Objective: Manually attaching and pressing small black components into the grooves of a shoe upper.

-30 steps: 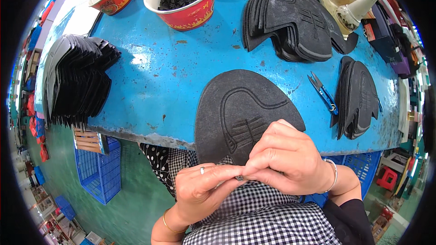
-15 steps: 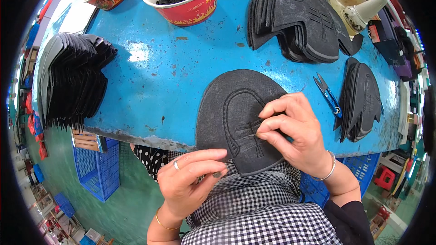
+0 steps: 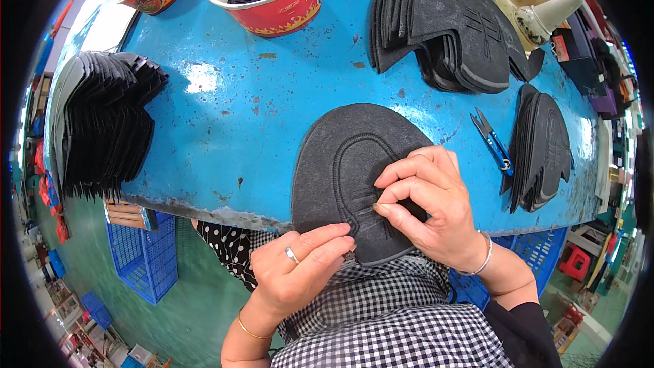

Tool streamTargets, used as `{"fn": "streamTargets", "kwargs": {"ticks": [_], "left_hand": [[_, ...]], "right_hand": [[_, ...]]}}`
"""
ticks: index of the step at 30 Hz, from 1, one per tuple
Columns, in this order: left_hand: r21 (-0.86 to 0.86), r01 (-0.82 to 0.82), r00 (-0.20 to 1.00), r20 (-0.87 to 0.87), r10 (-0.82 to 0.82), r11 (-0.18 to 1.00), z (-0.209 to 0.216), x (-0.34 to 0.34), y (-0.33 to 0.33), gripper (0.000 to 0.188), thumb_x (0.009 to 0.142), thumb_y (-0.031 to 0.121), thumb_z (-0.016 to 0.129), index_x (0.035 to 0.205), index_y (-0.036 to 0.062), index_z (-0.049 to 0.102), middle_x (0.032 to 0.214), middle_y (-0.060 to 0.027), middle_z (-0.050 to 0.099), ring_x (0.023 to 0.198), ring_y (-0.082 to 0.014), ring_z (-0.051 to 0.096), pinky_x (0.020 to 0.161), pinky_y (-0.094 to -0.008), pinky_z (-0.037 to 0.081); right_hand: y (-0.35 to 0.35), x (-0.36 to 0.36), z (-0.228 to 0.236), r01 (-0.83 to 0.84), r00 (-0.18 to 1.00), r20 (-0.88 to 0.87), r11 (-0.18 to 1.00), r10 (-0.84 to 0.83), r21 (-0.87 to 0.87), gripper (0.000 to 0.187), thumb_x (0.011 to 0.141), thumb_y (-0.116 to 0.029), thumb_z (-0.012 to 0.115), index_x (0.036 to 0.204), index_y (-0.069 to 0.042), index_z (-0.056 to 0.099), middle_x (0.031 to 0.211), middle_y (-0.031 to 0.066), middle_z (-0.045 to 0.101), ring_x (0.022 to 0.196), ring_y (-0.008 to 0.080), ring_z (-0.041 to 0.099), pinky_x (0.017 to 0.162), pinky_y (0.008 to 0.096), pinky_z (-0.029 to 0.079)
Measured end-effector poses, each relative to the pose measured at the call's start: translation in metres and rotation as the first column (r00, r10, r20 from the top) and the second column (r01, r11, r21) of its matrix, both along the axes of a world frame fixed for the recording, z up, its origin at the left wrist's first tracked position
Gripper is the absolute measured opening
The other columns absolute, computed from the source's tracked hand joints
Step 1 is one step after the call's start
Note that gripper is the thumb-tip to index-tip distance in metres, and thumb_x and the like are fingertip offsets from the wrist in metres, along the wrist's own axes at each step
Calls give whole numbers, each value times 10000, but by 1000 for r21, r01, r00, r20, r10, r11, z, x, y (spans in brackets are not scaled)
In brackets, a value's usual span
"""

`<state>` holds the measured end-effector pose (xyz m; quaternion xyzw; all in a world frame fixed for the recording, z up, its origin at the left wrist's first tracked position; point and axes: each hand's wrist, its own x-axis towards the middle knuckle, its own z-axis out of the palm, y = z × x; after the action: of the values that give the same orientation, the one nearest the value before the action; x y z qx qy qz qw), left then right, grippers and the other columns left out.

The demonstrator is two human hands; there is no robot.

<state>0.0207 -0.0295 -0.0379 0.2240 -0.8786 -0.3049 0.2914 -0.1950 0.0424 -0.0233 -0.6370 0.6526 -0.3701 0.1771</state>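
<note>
A rounded black padded piece (image 3: pixel 320 157) with a raised curved ridge and stitched-looking lines lies at the table's near edge, its lower end over my checked apron. My left hand (image 3: pixel 303 259), with a ring on one finger, grips the piece's lower left edge between fingers and thumb. Over the lines in its middle, the thumb and forefinger of my right hand (image 3: pixel 432 208) are pinched together. Whatever they hold is too small to make out. Blue-handled thread snips (image 3: pixel 494 140) lie to the right of the piece, apart from both hands.
Stacks of black pieces stand on the blue table (image 3: pixel 238 129): a tall stack (image 3: pixel 102 126) at left, a large stack (image 3: pixel 470 41) at back right, a smaller stack (image 3: pixel 543 150) at right. A red bowl (image 3: pixel 283 17) holds small black parts. Below is a blue basket (image 3: pixel 143 252).
My left hand has moved up and right onto the piece's lower edge. My right hand has shifted slightly left and down, still pinched. The view has moved a little.
</note>
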Motion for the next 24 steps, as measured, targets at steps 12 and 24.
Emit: {"fn": "streamTargets", "kwargs": {"ticks": [12, 24], "left_hand": [[-271, 70, 992, 123, -38, 960, 0, 2, 1, 103, 801, 118, 704, 888, 166, 731, 1093, 34, 754, 489, -56, 396, 441, -188, 371], [-77, -4, 992, 122, 13, 997, 0, -3, 3, 176, 754, 59, 745, 913, 124, 708, 1096, 26, 756, 492, -74, 433, 460, -202, 391]], "right_hand": [[0, -2, -2, -39, 995, -93, 999, 36, -23, 148, 717, -116, 788, 780, -112, 655, 993, -32, 653, 957, 205, 572, 856, 374, 398], [-7, -6, 13, -59, 997, -44, 986, 66, 156, 187, 726, -106, 779, 809, -109, 611, 998, 1, 631, 973, 228, 559, 828, 376, 383]]}}
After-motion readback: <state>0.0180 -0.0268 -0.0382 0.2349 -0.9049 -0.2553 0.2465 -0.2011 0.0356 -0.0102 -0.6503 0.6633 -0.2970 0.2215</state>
